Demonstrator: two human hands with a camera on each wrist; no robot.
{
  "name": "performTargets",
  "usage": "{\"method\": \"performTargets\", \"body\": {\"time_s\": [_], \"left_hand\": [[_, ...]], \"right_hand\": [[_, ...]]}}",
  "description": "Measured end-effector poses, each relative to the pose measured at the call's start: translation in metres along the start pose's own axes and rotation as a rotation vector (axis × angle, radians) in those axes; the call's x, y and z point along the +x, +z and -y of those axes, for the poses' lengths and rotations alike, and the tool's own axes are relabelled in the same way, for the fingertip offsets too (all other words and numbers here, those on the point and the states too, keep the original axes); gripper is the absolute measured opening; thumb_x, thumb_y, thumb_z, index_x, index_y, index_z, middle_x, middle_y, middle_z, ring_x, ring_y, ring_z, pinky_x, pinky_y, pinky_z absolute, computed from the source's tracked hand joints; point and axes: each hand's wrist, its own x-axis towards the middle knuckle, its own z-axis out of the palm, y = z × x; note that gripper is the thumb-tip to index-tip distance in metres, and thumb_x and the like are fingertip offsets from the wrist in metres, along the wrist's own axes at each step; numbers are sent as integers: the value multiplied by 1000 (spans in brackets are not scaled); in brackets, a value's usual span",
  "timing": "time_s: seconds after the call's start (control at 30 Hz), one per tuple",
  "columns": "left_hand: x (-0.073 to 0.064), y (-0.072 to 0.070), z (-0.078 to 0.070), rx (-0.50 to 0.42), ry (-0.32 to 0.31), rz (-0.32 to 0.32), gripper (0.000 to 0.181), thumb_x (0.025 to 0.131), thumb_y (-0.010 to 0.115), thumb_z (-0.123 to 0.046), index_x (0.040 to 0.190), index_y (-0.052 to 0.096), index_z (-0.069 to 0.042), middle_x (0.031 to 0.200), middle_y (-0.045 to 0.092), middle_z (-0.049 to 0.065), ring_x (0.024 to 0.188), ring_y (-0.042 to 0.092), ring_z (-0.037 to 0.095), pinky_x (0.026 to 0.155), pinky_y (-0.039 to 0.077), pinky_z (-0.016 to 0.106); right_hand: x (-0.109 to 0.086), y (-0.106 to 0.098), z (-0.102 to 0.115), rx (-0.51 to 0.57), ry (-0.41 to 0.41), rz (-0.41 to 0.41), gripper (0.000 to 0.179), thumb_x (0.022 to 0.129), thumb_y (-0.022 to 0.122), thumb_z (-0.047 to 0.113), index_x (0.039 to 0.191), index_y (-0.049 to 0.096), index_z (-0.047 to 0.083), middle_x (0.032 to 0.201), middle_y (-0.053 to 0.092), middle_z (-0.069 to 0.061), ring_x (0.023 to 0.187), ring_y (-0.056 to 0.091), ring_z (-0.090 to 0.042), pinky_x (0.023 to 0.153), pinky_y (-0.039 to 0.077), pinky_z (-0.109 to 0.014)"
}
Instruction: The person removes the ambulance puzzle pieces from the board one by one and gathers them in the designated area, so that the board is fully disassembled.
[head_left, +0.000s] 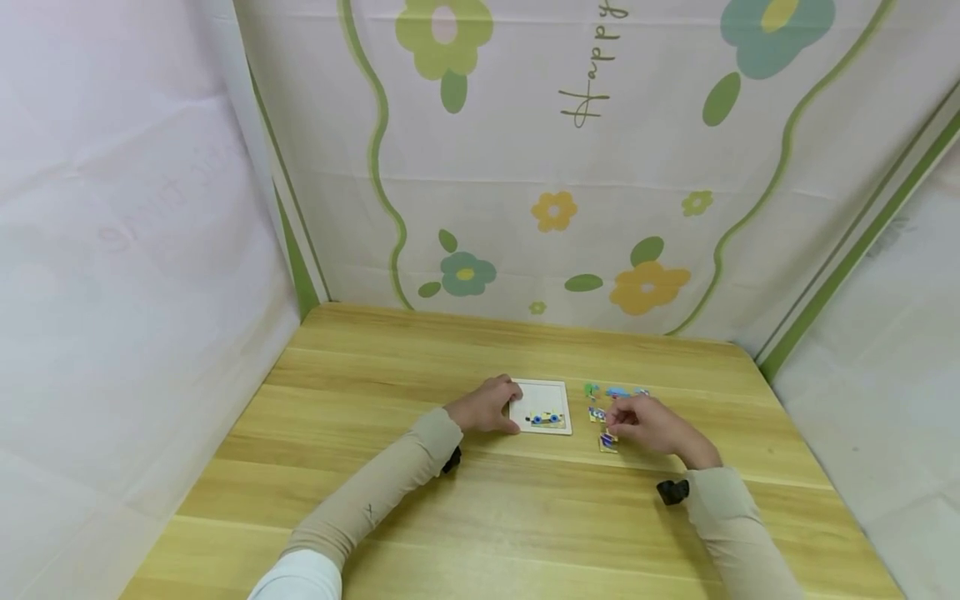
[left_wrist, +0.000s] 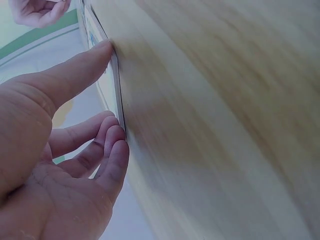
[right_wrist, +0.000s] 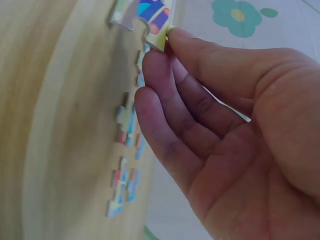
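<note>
A white puzzle tray (head_left: 540,394) lies on the table, with a few joined puzzle pieces (head_left: 546,420) along its front edge. My left hand (head_left: 487,407) grips the tray's left side, thumb near the front corner and fingers farther back. In the left wrist view the thumb and fingertips of that hand (left_wrist: 75,135) touch the tray's edge (left_wrist: 118,87). To the right of the tray, my right hand (head_left: 651,425) pinches a puzzle piece (right_wrist: 156,25) between thumb and fingers. The piece is purple, yellow and blue, tilted above the table.
Loose puzzle pieces (head_left: 617,392) lie in a row behind the right hand, and another piece (head_left: 597,414) is beside its fingertips. One more piece (head_left: 607,444) is in front. A floral cloth (head_left: 510,167) hangs behind the wooden table (head_left: 525,517).
</note>
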Motion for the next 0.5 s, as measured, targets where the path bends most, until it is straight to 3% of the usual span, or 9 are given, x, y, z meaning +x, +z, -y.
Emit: {"method": "performTargets", "body": {"time_s": [0.5], "left_hand": [[-2, -2, -3, 11, 11, -3, 53, 93, 82, -24, 135, 61, 1, 128, 58, 13, 106, 44, 18, 94, 41, 31]], "right_hand": [[14, 9, -5, -56, 39, -9, 8, 101, 69, 7, 96, 74, 10, 92, 71, 1, 82, 61, -4, 72, 54, -22]]}}
